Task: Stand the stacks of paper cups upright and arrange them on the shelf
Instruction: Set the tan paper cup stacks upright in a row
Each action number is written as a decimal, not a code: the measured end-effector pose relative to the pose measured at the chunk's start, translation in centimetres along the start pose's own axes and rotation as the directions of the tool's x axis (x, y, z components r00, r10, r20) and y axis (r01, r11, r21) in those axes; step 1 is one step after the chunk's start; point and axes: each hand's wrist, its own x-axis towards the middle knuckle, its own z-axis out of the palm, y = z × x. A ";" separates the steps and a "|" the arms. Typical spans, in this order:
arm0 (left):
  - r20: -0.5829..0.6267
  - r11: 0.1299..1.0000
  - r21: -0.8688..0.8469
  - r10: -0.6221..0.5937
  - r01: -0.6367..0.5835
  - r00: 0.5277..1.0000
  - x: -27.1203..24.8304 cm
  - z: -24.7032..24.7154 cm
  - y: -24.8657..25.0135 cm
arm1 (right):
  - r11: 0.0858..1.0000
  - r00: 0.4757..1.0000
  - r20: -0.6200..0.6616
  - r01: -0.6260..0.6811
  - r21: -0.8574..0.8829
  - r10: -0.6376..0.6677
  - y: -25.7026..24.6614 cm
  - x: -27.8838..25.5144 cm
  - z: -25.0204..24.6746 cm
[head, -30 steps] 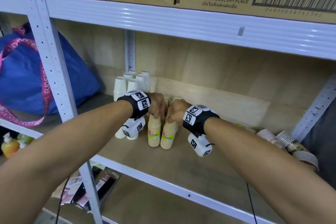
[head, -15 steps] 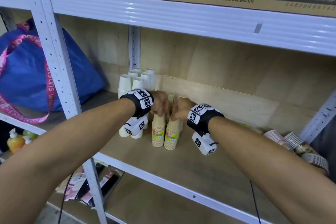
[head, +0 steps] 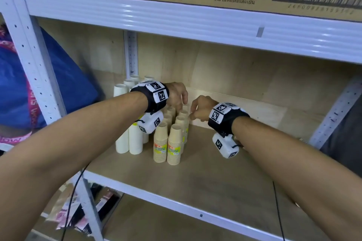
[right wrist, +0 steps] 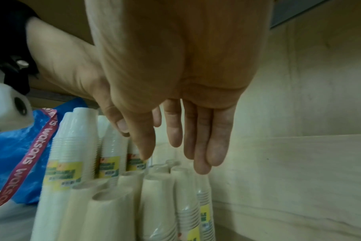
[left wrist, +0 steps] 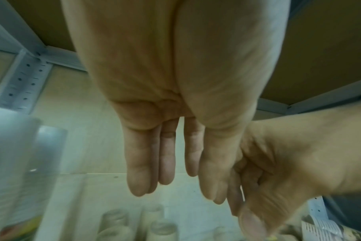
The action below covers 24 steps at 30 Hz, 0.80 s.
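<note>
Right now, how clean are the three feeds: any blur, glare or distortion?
Head view: sharp on the tan paper cup stacks, glare streaks on the white metal shelf beam, wide-angle bending. Left wrist view: left hand fills it, cups below blurred. Right wrist view: right hand shadowed, near cups smeared.

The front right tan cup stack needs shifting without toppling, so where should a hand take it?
Grip the tan cup stack around its middle from the open right side. It is tall and tapers upward, and neighbouring stacks crowd its left and back.

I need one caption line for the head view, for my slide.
Both hands, left and right, hover open over upright tan cup stacks beside white stacks on the shelf.
</note>
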 end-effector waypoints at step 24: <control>-0.003 0.938 -0.156 0.314 -0.310 0.949 13.7 8.9 16.0 | 0.854 0.854 -0.020 -0.520 0.019 0.520 24.2 -5.5 -2.7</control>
